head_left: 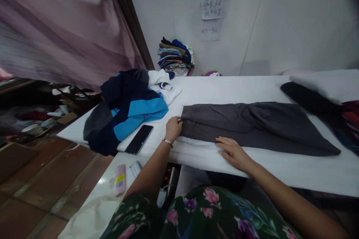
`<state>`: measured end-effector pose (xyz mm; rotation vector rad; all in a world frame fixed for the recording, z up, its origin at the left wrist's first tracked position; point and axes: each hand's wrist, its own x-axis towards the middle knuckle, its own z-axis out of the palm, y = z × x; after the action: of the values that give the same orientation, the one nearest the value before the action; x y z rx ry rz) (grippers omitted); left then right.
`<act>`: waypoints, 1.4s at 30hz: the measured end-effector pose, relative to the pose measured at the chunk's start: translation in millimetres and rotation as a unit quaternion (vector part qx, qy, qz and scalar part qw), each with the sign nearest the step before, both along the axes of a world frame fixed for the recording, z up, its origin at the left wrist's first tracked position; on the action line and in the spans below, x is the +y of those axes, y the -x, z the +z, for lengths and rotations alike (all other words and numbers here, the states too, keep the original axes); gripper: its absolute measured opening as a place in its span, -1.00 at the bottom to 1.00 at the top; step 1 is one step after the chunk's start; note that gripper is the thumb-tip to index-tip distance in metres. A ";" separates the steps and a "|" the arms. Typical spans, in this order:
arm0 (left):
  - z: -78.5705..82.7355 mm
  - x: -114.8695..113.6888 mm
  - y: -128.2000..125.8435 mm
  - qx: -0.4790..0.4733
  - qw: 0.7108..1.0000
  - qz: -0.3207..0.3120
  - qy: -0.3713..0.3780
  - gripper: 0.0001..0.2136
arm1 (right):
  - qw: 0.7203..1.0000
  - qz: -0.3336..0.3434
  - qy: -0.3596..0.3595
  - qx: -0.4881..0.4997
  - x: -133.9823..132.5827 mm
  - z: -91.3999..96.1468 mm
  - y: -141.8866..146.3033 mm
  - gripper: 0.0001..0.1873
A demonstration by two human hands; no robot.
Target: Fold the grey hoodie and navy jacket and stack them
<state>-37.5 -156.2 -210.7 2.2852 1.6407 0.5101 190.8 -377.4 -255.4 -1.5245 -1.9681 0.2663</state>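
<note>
A pair of dark grey trousers (224, 119), laid flat and folded lengthwise, stretches across the white-covered table. My left hand (174, 127) is closed at the near part of their narrow left end, with the fingertips pinching the edge. Resting on the near long edge is my right hand (232, 152), its fingers spread and nothing gripped. Toward the right the fabric widens, bunches in a few folds and ends in a pointed corner.
Heaped garments in navy, bright blue and white (134, 101) lie at the left. A black phone (139, 139) is beside them. Folded clothes (175, 58) are stacked by the wall, and a black garment (311, 99) lies at the right. Below left, a pink object (120, 181) sits on a lower surface.
</note>
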 end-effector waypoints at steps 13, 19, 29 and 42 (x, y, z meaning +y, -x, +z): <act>-5.9 20.1 -8.0 0.034 0.999 0.001 -0.040 -0.77 | 0.996 -0.029 0.077 -0.030 -9.0 6.8 -10.9 -0.53; 7.1 -21.1 -21.7 -0.016 0.971 -0.121 -0.206 -0.68 | 0.997 -0.051 -0.020 0.062 -18.0 4.2 -33.6 -0.64; 5.1 -24.8 -37.6 0.085 0.944 -0.248 -0.199 -0.72 | 0.966 -0.222 -0.076 -0.112 -7.2 8.4 -98.7 -0.67; 6.7 -13.6 -45.0 0.108 0.937 -0.287 -0.168 -0.72 | 0.965 -0.217 -0.058 -0.136 15.1 7.9 -111.4 -0.68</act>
<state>7.5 -169.9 -204.0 2.9973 0.9208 0.4280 302.2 -362.3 -247.6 -1.9408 -1.7456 -0.2512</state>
